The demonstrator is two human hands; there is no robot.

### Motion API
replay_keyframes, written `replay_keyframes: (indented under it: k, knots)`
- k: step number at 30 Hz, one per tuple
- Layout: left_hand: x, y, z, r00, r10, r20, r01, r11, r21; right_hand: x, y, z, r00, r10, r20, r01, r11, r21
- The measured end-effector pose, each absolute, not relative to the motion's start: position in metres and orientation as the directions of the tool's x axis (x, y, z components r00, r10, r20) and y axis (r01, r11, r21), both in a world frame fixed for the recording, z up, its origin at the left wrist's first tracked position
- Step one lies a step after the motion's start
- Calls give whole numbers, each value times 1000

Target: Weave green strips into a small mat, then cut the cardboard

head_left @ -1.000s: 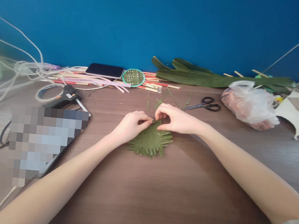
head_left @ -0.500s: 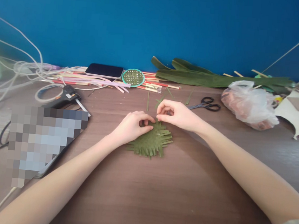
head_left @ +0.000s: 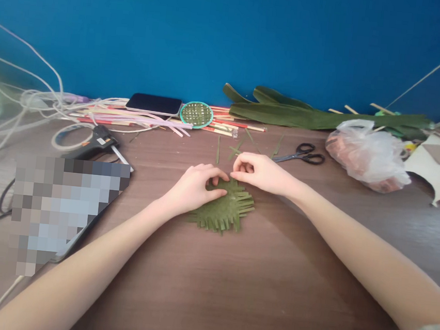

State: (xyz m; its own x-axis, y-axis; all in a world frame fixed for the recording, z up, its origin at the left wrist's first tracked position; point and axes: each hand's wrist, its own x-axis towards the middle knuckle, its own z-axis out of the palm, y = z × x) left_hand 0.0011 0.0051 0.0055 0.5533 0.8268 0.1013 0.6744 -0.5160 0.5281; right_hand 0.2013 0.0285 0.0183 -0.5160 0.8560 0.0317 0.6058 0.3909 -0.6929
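Observation:
A small woven mat of green leaf strips [head_left: 221,212] lies flat on the table, its near and right edges fringed with loose strip ends. My left hand [head_left: 196,186] holds it down from the left, thumb and curved fingertips on its upper part, hiding that corner. At the far edge of the mat, my right hand [head_left: 260,173] pinches a leaf strip between thumb and forefinger; the strip itself is mostly hidden. Just beyond my right hand are loose leaf strips [head_left: 277,145] and black-handled scissors [head_left: 302,153].
Long green leaves [head_left: 287,114] lie along the blue wall. A plastic bag [head_left: 372,154] sits to the right. On the left are a glue gun [head_left: 97,143], white cables [head_left: 24,99] and a blurred-out device [head_left: 71,213]. A phone [head_left: 154,103] and a round turquoise-rimmed woven piece [head_left: 196,115] rest on sticks.
My right hand has come slightly down towards the mat's far edge, still pinching, uncovering more of the loose strips behind it. My left hand and the mat have hardly moved.

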Motion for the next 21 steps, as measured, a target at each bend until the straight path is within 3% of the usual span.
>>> replay_keyframes:
  k: [7,10,15,21]
  knots:
    - [-3,1,11,568,818,87,708,-540,454,202,30,15,-544,839,-13,639,405,-654]
    - [-3,0,14,509,854,110,766,-508,395,203,31,11,-529,847,55,649,445,-618]
    - [-7,-1,22,467,881,76,768,-446,460,197,23,16,-438,875,206,674,471,-568]
    - [-7,-2,18,419,905,77,864,-423,274,185,8,20,-506,859,79,738,479,-476]
